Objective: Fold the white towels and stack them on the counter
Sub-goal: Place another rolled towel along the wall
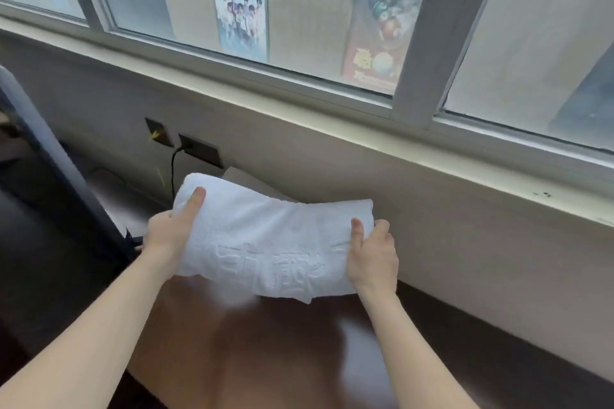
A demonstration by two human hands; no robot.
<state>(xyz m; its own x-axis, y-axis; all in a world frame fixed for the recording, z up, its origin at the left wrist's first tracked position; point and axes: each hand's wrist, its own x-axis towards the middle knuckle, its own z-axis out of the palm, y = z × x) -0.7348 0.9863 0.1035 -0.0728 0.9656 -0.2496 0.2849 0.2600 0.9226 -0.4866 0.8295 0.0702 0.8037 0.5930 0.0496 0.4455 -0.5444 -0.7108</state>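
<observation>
A folded white towel (265,239) with embossed lettering hangs in the air above the dark brown counter (432,325), held level by both hands. My left hand (167,236) grips its left end, thumb lying on top. My right hand (372,259) grips its right end, thumb on top and fingers underneath. The towel sags a little in the middle. Just behind it, a pale flat edge (246,181) shows against the wall; I cannot tell what it is.
A beige wall (398,209) rises right behind the counter, topped by a window sill (299,103) and windows with posters. Two wall sockets (199,149) with a black cable sit at the left. A grey rounded chair back (40,143) stands at the far left.
</observation>
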